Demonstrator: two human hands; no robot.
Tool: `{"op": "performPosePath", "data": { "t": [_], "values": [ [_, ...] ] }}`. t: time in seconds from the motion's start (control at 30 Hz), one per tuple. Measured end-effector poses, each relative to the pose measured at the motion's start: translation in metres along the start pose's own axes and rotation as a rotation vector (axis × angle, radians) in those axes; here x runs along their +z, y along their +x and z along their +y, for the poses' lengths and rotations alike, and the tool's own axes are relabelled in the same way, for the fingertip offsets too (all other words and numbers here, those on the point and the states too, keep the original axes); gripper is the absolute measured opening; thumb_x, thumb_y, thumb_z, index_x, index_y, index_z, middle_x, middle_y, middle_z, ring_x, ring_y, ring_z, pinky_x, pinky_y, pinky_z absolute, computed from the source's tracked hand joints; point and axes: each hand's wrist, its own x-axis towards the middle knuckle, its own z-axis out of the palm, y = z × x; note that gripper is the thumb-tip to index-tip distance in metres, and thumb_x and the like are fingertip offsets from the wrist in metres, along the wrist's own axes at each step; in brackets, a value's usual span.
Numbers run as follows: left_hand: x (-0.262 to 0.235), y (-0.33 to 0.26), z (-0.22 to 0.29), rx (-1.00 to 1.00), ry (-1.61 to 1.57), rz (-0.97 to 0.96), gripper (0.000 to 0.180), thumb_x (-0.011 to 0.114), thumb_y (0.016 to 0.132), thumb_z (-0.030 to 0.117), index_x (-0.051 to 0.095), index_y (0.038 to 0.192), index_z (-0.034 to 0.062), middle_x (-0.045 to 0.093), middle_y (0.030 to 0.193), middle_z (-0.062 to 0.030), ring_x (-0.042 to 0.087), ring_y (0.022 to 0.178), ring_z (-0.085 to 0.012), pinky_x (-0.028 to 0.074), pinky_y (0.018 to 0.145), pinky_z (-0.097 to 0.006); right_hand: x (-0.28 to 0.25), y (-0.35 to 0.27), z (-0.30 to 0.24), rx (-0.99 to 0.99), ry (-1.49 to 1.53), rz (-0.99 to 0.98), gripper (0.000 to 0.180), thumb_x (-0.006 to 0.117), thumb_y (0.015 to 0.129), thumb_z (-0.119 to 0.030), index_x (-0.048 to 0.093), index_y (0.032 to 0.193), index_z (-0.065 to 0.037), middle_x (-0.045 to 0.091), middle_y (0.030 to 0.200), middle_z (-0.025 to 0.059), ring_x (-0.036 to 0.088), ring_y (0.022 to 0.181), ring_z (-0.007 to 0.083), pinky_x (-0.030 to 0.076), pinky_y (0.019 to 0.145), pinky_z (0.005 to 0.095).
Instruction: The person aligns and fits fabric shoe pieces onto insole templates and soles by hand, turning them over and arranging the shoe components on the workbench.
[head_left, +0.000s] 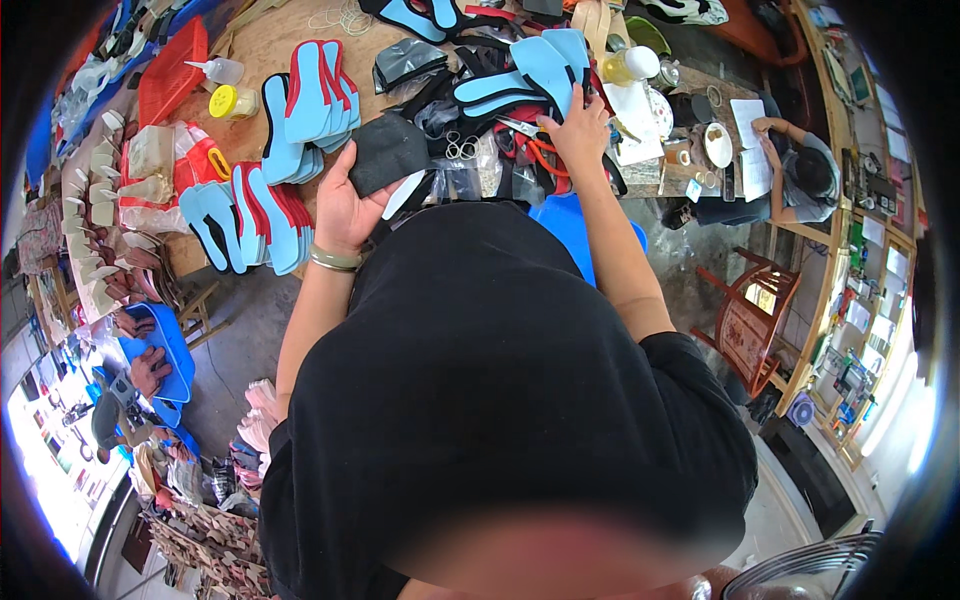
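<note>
My left hand [344, 212] grips a flat dark grey piece [391, 152] with rounded corners, thumb on top, at the near edge of the table. Just beside it a pale, narrow strip [404, 195] sticks out. My right hand [582, 130] reaches out with fingers spread, touching the near end of light blue, insole-shaped pieces with black edging [545, 72]. Below that hand lie orange-handled scissors [541, 152]. More light blue pieces with red edging [318, 95] are stacked left of the dark piece, and another stack [270, 215] lies nearer me.
On the table stand a yellow-lidded jar [232, 102], a white-capped bottle [630, 66] and a red basket [172, 75]. Clear plastic bags [408, 64] lie between my hands. A blue bin [565, 225] is below the edge. Another person [808, 172] sits at right near a wooden chair [750, 315].
</note>
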Motion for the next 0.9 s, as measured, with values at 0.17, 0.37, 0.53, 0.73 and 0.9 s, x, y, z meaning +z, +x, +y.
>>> {"op": "performPosePath", "data": {
  "t": [0.17,0.37,0.53,0.73,0.9],
  "values": [
    [-0.003,0.002,0.003,0.017,-0.031,0.027,0.044,0.035,0.101,0.024,0.039,0.135,-0.0031,0.045,0.137,-0.0211,0.043,0.128,-0.0363,0.033,0.108,-0.052,-0.017,0.014,0.007,0.084,0.206,-0.17,0.076,0.069,0.072,-0.024,0.035,0.136,-0.004,0.052,0.114,0.027,0.058,0.099,0.0417,0.047,0.085,0.0484],
    [-0.006,0.002,0.006,0.038,-0.048,0.065,0.043,0.035,0.101,0.024,0.04,0.133,-0.0048,0.046,0.135,-0.0228,0.043,0.127,-0.0382,0.033,0.108,-0.054,-0.047,0.012,0.035,-0.175,0.571,0.052,0.075,0.067,0.066,-0.009,0.038,0.135,-0.002,0.054,0.117,0.0232,0.051,0.111,0.0399,0.042,0.095,0.0428],
    [-0.004,0.007,0.006,0.009,-0.053,0.003,0.044,0.035,0.101,0.022,0.036,0.137,-0.0031,0.043,0.139,-0.0218,0.04,0.13,-0.0367,0.032,0.109,-0.052,-0.034,-0.011,0.035,-0.67,0.221,-0.391,0.078,0.074,0.061,-0.01,0.045,0.133,-0.01,0.056,0.117,0.0105,0.051,0.108,0.0306,0.042,0.094,0.043],
    [-0.002,0.008,0.005,0.001,-0.119,-0.011,0.044,0.035,0.1,0.023,0.039,0.133,-0.0053,0.044,0.136,-0.0247,0.043,0.127,-0.0399,0.033,0.108,-0.054,-0.024,-0.004,0.018,-0.799,0.148,-0.369,0.07,0.074,0.068,-0.019,0.047,0.133,-0.012,0.055,0.119,0.0067,0.05,0.111,0.0268,0.041,0.091,0.0423],
    [-0.004,0.01,0.001,-0.022,-0.034,0.025,0.043,0.035,0.1,0.022,0.039,0.133,-0.005,0.046,0.135,-0.0239,0.045,0.125,-0.0386,0.037,0.106,-0.052,0.008,0.049,-0.021,-0.757,0.154,-0.217,0.061,0.064,0.078,-0.015,0.044,0.135,-0.013,0.054,0.125,0.008,0.048,0.116,0.0271,0.04,0.089,0.0441]
  ]
}}
